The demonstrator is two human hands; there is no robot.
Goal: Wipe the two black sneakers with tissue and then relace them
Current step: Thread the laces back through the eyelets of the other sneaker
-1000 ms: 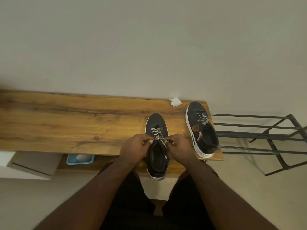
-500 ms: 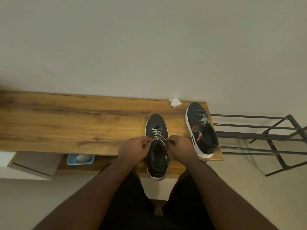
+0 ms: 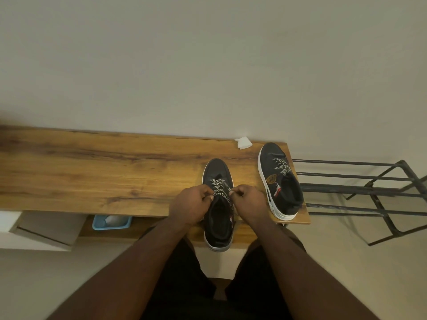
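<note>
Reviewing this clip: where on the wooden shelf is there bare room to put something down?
The shelf is bare left of the near sneaker. A narrower strip lies between it and the far sneaker, below the tissue. Crowded: both hands at the laces.

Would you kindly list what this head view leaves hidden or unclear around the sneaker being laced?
- Lace ends and upper eyelets of the near sneaker: covered by the left hand and right hand.
- Its heel: overhangs the bench; support unseen.
- Blue tray contents: cut off by the bench edge.
- Badge on the far sneaker: too small to read.
</note>
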